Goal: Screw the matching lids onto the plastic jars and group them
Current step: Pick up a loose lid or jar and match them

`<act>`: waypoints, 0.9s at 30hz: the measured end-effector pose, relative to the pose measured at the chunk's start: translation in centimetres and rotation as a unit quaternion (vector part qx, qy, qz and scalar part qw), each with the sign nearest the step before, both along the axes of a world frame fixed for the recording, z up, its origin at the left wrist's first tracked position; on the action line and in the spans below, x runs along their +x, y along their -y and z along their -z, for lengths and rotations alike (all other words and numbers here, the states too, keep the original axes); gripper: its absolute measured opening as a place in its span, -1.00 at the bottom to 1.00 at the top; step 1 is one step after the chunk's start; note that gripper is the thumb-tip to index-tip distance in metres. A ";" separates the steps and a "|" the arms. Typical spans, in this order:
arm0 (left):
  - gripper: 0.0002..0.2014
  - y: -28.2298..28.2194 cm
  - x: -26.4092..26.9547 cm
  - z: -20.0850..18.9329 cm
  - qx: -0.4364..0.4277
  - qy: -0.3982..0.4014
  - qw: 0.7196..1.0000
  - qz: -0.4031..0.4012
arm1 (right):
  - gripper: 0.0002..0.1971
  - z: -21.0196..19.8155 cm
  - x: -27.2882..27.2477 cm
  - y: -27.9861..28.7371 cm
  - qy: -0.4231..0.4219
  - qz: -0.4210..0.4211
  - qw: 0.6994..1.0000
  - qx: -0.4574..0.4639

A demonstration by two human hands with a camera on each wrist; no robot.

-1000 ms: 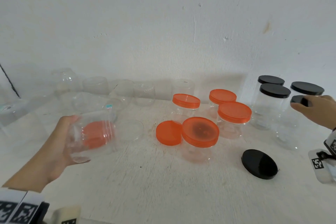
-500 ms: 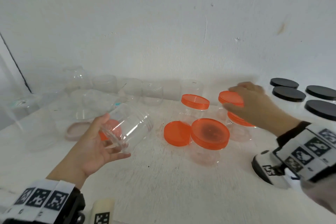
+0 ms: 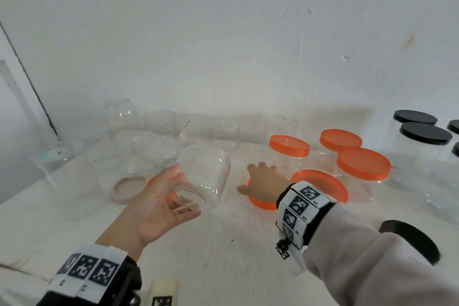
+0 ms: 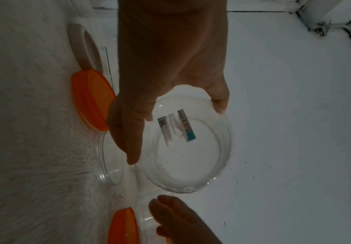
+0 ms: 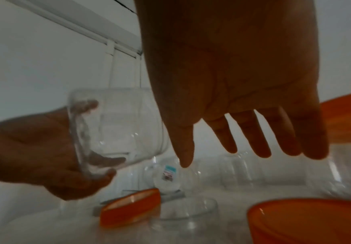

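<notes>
My left hand (image 3: 171,196) grips an empty clear jar (image 3: 203,174) by its base, tilted, mouth toward the wall, above the table. The left wrist view shows that jar (image 4: 187,148) between thumb and fingers. My right hand (image 3: 260,177), fingers straight and spread, hovers low over a loose orange lid (image 3: 260,204) and holds nothing; whether it touches the lid I cannot tell. The right wrist view shows the spread fingers (image 5: 260,140) above that lid (image 5: 308,221). A second loose orange lid (image 3: 152,181) lies behind my left hand.
Several orange-lidded jars (image 3: 363,164) stand right of centre, black-lidded jars (image 3: 426,133) at the far right. A loose black lid (image 3: 409,241) lies beside my right sleeve. Several clear jars (image 3: 159,122) without lids crowd the back left, with a pinkish lid (image 3: 126,187) nearby.
My right hand left the black-lidded jars, passed over the orange-lidded jars and came down left to the loose orange lid. The left hand carried the clear jar toward the centre.
</notes>
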State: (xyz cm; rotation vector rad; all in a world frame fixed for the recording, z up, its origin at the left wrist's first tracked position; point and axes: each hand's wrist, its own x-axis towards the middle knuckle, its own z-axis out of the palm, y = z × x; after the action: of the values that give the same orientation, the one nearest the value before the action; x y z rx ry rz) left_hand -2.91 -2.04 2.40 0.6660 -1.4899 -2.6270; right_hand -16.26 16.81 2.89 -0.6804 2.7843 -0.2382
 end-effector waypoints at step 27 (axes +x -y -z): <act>-0.28 1.9 -2.2 1.7 -0.129 0.039 0.988 0.079 | -0.25 1.8 -2.5 1.2 0.076 0.083 0.993 0.040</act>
State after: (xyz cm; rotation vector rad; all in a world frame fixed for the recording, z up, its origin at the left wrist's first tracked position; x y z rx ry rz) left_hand -5.12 -3.93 0.73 0.6560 -1.9377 -2.4729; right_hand -18.74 15.64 1.12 -0.3956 2.6877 -0.2003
